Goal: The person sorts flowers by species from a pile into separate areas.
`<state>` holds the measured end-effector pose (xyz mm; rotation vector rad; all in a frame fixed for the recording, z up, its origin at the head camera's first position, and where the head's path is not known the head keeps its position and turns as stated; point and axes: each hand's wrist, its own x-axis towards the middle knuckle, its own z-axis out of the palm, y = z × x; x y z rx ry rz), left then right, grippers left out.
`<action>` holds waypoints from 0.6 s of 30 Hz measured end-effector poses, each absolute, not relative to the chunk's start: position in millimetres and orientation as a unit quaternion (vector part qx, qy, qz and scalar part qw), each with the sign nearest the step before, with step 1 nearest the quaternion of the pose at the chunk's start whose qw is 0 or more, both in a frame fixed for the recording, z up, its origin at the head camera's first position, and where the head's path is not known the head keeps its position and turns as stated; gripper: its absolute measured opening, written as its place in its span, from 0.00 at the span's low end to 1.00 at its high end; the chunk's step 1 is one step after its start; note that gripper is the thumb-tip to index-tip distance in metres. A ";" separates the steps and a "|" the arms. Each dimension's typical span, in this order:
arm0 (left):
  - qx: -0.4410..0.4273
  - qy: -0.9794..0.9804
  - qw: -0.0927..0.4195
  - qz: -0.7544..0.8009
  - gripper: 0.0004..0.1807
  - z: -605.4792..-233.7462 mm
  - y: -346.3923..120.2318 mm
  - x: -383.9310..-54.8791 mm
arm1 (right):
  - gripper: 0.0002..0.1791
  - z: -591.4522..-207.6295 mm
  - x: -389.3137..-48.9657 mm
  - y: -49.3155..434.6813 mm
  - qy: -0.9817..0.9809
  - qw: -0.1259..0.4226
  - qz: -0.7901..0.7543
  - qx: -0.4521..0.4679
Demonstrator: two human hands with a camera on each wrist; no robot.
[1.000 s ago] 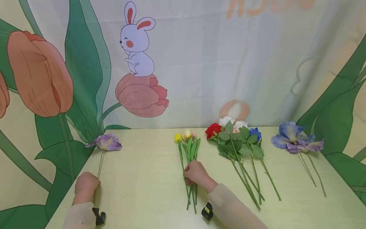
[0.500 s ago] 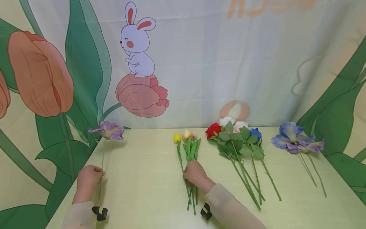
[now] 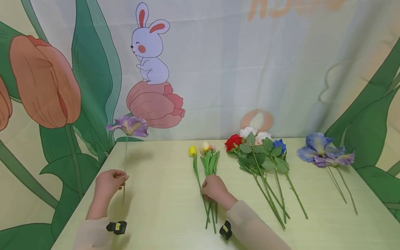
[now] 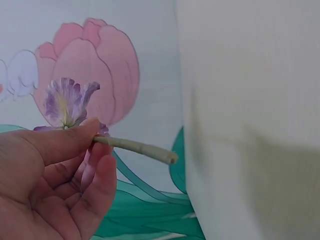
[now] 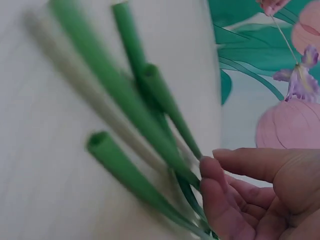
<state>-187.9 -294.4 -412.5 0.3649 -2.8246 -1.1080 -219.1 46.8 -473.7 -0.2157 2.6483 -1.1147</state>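
Note:
My left hand (image 3: 109, 184) pinches the thin stem of a purple iris (image 3: 129, 125) between thumb and fingers. The flower stands nearly upright above the table's left side, and in the left wrist view the cut stem end (image 4: 159, 153) juts out past the fingertips. At the table's middle, my right hand (image 3: 215, 190) holds tulips by their green stems, thumb and fingertips together. A yellow tulip (image 3: 192, 151) leans to the left of a cream-and-yellow tulip (image 3: 205, 146) and a pink tulip (image 3: 212, 148). Several hollow stem ends (image 5: 97, 140) fan out in the right wrist view.
Right of the tulips lie roses: a red rose (image 3: 233, 142), white ones and a blue rose (image 3: 279, 146), with long leafy stems. Farther right are blue-purple irises (image 3: 318, 149). A printed cloth backdrop (image 3: 203, 69) hangs behind the pale table (image 3: 162, 208).
My left hand has raised the purple iris off the table and carried it up and to the right. My right hand stays at the tulip stems; the yellow tulip's head has shifted slightly left.

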 end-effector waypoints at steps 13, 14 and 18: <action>0.086 -0.909 0.054 -0.405 0.16 -392.1 -254.7 -177.1 | 0.08 -461.5 -211.9 90.9 0.859 0.117 -0.474 -0.155; 0.083 -0.907 0.053 -0.409 0.16 -391.8 -251.2 -176.8 | 0.09 -460.6 -210.1 93.6 0.855 0.118 -0.478 -0.160; 0.074 -0.900 0.053 -0.427 0.16 -392.2 -235.7 -175.1 | 0.12 -458.0 -202.5 101.4 0.842 0.125 -0.495 -0.176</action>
